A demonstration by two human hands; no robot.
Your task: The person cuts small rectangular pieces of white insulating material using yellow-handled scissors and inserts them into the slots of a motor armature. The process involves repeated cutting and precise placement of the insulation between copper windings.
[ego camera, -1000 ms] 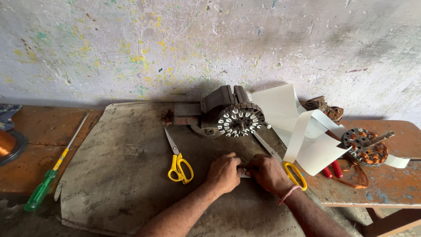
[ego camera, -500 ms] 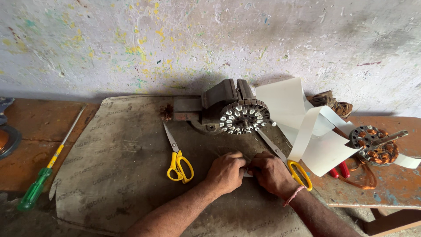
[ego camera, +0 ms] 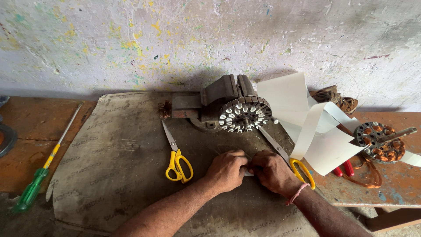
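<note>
1. Both hands meet low on the brown mat (ego camera: 114,166) that covers the counter (ego camera: 394,184), knuckles nearly touching.
2. The left hand (ego camera: 227,170) and the right hand (ego camera: 272,171) each have their grip pressed together, pinching a small white paper strip (ego camera: 248,173) between them; only a sliver of it shows between the fingers.
3. Just behind the hands sits a motor core (ego camera: 244,114) clamped in a dark vise (ego camera: 219,98).
4. Yellow-handled scissors (ego camera: 176,160) lie left of the left hand; a second pair (ego camera: 289,160) lies touching the right hand.
5. Wide white paper sheets (ego camera: 307,127) curl to the right, near another wound copper core (ego camera: 380,142).
6. A green-handled screwdriver (ego camera: 44,166) lies far left.
</note>
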